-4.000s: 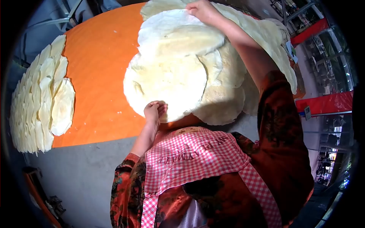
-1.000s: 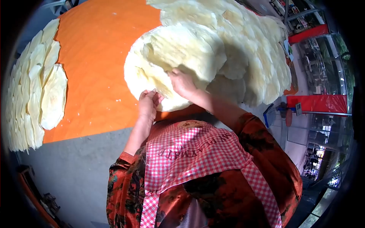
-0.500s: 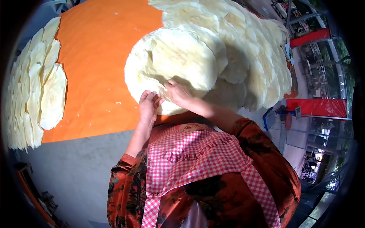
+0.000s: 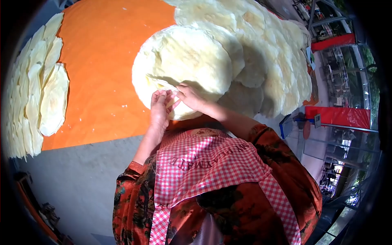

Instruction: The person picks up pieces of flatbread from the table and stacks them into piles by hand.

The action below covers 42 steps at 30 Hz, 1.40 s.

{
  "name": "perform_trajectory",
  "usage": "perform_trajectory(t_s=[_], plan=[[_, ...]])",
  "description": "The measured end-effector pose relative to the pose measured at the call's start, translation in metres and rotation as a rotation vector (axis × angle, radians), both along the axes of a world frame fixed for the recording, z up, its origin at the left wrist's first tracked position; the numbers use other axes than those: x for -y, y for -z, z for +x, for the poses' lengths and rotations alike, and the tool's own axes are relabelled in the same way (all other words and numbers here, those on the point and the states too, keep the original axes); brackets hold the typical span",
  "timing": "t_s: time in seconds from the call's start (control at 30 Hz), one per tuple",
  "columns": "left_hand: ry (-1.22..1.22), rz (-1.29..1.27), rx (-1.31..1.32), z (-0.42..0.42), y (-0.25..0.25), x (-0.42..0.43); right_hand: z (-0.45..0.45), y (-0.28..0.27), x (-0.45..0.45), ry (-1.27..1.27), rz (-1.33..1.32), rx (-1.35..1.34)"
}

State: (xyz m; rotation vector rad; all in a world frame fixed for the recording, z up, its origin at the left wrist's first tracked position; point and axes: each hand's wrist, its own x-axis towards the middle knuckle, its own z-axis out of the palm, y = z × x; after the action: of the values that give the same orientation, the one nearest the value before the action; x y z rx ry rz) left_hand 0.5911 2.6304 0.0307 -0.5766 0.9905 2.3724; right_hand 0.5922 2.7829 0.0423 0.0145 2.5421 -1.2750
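Broadly, the scene is dominated by an orange cover, which is stretched across a wide surface, with a grey area seen below its near edge. Next in size, a spread of overlapping flatbreads is laid over the right part of the cover, each partly covered by its neighbour. At the near edge, a patterned red and dark garment is worn by the person, and over it a pink-and-white checked apron on which dark lettering is printed. At the far left, a smaller row of flatbreads is packed closely, well apart from the spread. Between the two groups, nearer the spread, a large pale round flatbread is set directly in front of the person, and its right side is overlapped onto other breads. At its near left part both hands are brought close together. The fingers of the left hand are bunched at a small raised fold, and those of the right hand are placed just beside it; whether the bread is pinched by either cannot be told. Smallest of all, white specks are scattered over the cover.
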Motion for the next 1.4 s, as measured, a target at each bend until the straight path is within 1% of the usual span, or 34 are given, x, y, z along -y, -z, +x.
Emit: perform_trajectory(t_s=[0.1, 0.2, 0.3, 0.4, 0.5, 0.6, 0.7, 0.8, 0.83, 0.9, 1.0, 1.1, 1.2, 1.23, 1.3, 1.33, 1.4], plan=[[0.018, -0.055, 0.020, -0.002, -0.005, -0.003, -0.001, -0.010, 0.002, 0.009, 0.017, 0.052], [0.019, -0.110, 0.006, -0.004, -0.002, -0.004, 0.001, 0.000, 0.001, 0.108, -0.201, 0.105], [-0.043, -0.171, -0.025, -0.012, 0.001, -0.002, 0.001, 0.007, -0.003, 0.003, -0.014, -0.124], [-0.029, -0.171, 0.012, -0.024, 0.004, 0.001, 0.002, -0.009, -0.001, 0.006, -0.064, -0.066], [-0.024, -0.199, -0.003, -0.028, 0.005, 0.000, 0.002, -0.014, 0.000, 0.007, -0.077, -0.063], [-0.025, -0.193, 0.021, -0.032, 0.004, 0.001, 0.002, 0.002, -0.004, -0.047, -0.050, -0.120], [-0.020, -0.171, 0.048, -0.037, 0.008, 0.003, 0.003, -0.006, -0.002, -0.036, -0.010, -0.131], [-0.026, -0.127, 0.083, -0.043, 0.015, 0.006, 0.002, 0.014, -0.006, -0.017, 0.060, -0.119], [-0.030, -0.110, 0.098, -0.044, 0.017, 0.007, 0.002, 0.009, -0.004, -0.021, 0.070, -0.130], [0.019, -0.157, 0.047, -0.048, 0.028, 0.011, 0.001, -0.001, 0.002, -0.031, 0.090, -0.151], [0.077, -0.176, -0.007, -0.051, 0.030, 0.014, -0.010, 0.001, 0.007, -0.033, 0.167, -0.107], [0.120, -0.234, -0.012, -0.054, 0.022, 0.012, -0.023, 0.006, 0.017, -0.013, 0.375, -0.216], [0.138, -0.311, -0.070, -0.053, 0.022, 0.009, -0.042, -0.046, 0.034, -0.014, 0.237, 0.136], [0.141, -0.335, -0.099, -0.052, 0.024, 0.009, -0.044, -0.033, 0.036, 0.036, 0.249, 0.082], [0.129, -0.317, -0.152, -0.051, 0.034, 0.008, -0.046, -0.016, 0.037, 0.049, 0.281, 0.020], [0.123, -0.306, -0.178, -0.050, 0.036, 0.008, -0.047, -0.016, 0.038, 0.055, 0.298, -0.011], [0.064, -0.269, -0.187, -0.048, 0.038, 0.005, -0.043, -0.017, 0.043, -0.009, 0.466, -0.050]])
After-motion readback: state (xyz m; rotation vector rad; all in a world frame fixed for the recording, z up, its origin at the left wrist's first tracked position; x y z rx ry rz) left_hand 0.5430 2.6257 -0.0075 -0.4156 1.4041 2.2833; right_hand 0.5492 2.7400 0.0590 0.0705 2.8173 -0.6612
